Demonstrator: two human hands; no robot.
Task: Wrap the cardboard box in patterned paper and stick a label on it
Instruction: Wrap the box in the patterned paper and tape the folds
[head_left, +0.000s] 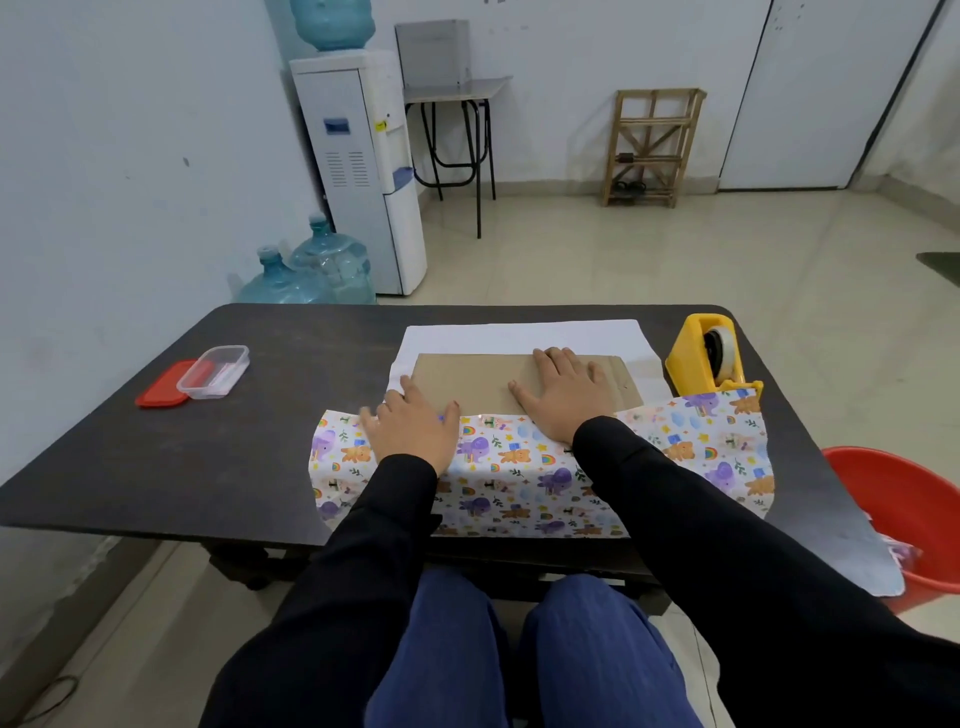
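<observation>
Head view: box (478, 379) lies flat on the paper (519, 483), midway along the table (208, 441). Right hand (563, 395), fingers spread, presses it down, likely against sliding; left hand (413, 431), fingers spread, flattens the paper at its near edge

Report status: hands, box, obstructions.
Left hand flat on patterned paper; right hand flat on cardboard box. Box top uncovered. Tape dispenser at paper's right corner.

The flat brown cardboard box (478, 379) lies on the patterned paper sheet (524, 488), in the middle of the dark wooden table (234, 457). The yellow plastic tape holder (691, 358) stands just right of the box. The small clear plastic tub (215, 371) sits at the left, partly on the flat red lid (158, 395).
</observation>
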